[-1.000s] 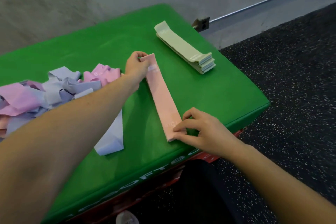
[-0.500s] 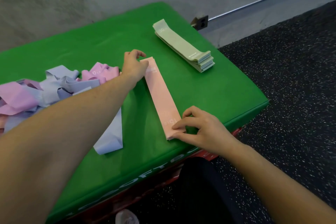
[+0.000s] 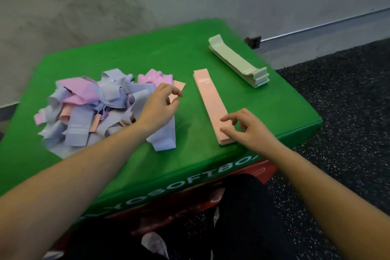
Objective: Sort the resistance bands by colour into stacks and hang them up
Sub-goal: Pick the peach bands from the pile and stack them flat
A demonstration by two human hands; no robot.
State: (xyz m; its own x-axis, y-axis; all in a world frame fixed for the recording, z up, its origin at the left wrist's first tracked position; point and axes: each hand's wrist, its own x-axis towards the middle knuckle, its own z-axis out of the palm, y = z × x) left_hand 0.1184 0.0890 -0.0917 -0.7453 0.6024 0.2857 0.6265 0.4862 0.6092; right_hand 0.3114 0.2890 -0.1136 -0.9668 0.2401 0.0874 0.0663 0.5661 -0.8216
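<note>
Reaching with my left hand (image 3: 161,104) toward the jumbled heap of lilac, pink and peach fabric resistance bands (image 3: 90,110), I hold my fingers (image 3: 176,92) loosely curled just above a loose peach band end (image 3: 178,88) that pokes out at the heap's right edge. From the head view I cannot tell whether they already touch it; they do not look closed on anything.

My right hand (image 3: 247,131) hovers at the near end of the flat peach band stack (image 3: 210,103), fingers relaxed and spread, fingertips at or just over the fabric and gripping nothing. That stack lies lengthways on the green padded box top (image 3: 274,112) serving as my table, near its front edge. The neat pale green band stack (image 3: 238,61) sits well apart at the far right corner.

To do this step well, I judge I should pinch only the peach end and draw it out slowly, since a long lilac band (image 3: 163,139) lies under my wrist and could drag along. I would steady the peach stack with my right fingertips and line up the ends and edges. Nothing is hung up yet.
</note>
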